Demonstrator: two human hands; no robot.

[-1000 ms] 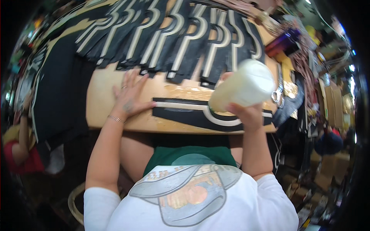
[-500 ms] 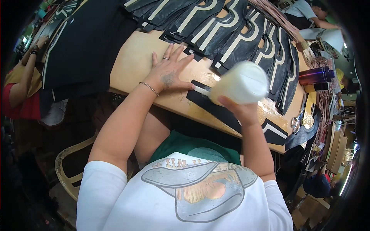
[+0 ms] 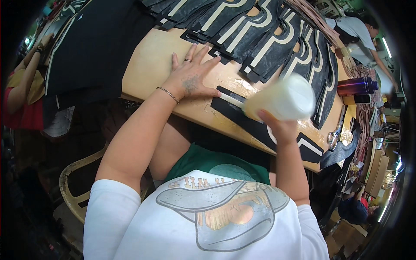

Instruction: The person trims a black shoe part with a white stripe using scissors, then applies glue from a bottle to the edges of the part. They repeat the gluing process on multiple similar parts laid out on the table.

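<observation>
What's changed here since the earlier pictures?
The view has turned, so the table now slants. In the last half second, the right hand moved the bottle slightly right. Nothing was grabbed or released; the left hand stays spread, thumb at the black piece's end.

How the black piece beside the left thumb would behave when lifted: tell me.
The black piece will probably flex, as it looks thin and lies flat. It's likely light, being sheet-like. The pale strip along it might stiffen it.
</observation>
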